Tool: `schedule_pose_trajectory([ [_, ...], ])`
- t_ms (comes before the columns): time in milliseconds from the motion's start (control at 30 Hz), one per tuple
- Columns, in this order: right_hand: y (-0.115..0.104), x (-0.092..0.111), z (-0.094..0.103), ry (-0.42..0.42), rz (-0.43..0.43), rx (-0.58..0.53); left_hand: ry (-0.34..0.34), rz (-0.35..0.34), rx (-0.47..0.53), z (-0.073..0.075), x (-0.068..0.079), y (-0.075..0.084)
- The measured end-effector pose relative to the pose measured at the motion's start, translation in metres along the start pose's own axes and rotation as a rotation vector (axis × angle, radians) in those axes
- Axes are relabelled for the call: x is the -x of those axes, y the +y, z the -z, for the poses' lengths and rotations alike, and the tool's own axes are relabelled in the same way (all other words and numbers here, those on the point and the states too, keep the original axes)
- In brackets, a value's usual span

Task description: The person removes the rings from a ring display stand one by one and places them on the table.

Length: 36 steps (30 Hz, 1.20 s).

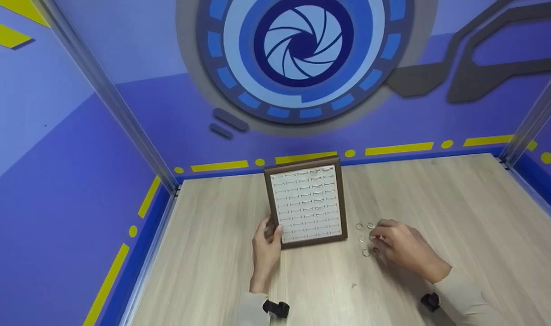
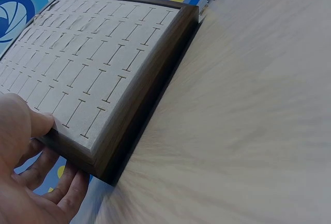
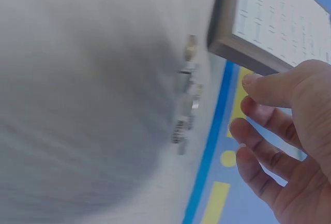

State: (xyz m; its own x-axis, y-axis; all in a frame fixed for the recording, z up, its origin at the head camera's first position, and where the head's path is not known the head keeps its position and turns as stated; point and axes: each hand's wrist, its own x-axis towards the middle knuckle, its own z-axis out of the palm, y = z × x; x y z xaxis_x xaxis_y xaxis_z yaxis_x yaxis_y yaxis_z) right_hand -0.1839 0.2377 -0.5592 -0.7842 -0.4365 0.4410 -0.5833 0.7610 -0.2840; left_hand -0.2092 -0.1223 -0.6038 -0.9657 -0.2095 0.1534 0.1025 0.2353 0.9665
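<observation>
A ring display board with a brown wooden frame and a white slotted pad stands tilted on the table. My left hand grips its lower left corner. In the left wrist view the thumb presses the pad's front edge and the other fingers go behind the frame. Several rings sit in the upper slots; the lower slots look bare. My right hand hovers by several loose rings right of the board. In the right wrist view its fingers are loosely bent, with nothing visible between them.
The wooden tabletop stretches around the board and in front of it. A blue and purple printed wall closes off the back, with a metal post at the left corner.
</observation>
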Motion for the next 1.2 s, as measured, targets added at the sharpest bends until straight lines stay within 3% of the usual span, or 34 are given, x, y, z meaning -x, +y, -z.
schedule_pose_trajectory([
  [233,-0.007,-0.024,0.01,0.063,0.009,-0.028,0.0,-0.001,-0.005,0.0,0.0,0.0],
  [833,-0.032,-0.096,0.015,0.264,0.2,-0.136,-0.012,-0.055,-0.003,0.001,0.0,0.0],
  [1200,-0.045,-0.131,0.008,0.353,0.164,-0.089,-0.02,-0.046,-0.002,0.001,0.0,-0.001],
])
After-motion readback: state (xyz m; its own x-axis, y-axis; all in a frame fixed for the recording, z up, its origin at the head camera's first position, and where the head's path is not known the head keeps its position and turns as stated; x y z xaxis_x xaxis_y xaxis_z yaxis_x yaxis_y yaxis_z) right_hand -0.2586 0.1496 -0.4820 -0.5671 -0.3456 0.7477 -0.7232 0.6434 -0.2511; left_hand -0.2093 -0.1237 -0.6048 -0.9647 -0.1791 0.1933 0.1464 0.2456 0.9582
